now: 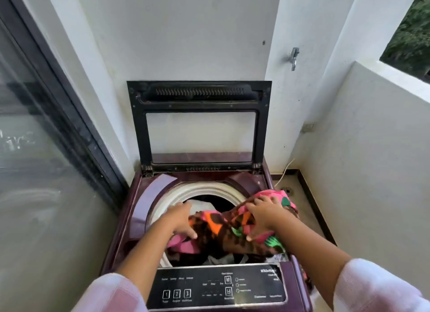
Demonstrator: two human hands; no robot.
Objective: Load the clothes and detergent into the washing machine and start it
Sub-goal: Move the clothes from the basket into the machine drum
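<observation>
The patterned garment (221,232), a bunch of pink, orange, green and brown cloth, lies across the mouth of the drum (197,191) of the washing machine (121,237). Its right end spills over the machine's right edge and hangs outside, while its middle sags toward the opening. The left hand (181,221) grips the cloth's left end, with the thumb pressed into the fold and the fingers reaching down toward the drum. The right hand (263,218) holds the right part, its fingers spread over the top and the thumb tucked beneath.

Deeper inside, a white cloth (200,205) and some darker pieces already sit in the drum, so loading appears to be partly done. No detergent is in view.

To finish this step well, the right hand should probably gather the overhanging end inward first, so that nothing is caught on the rim or trapped under the lid (200,125). Both hands can then press the bundle down loosely rather than packing it tight. Cloth draped near the front could also cover the control panel (216,288), so it is worth keeping clear of that.

The lid stands upright against the wall. A tap (293,57) is fixed to the wall on the right, a pale cable (285,169) runs down to the floor behind the machine, and a glass door (35,148) fills the left side.
</observation>
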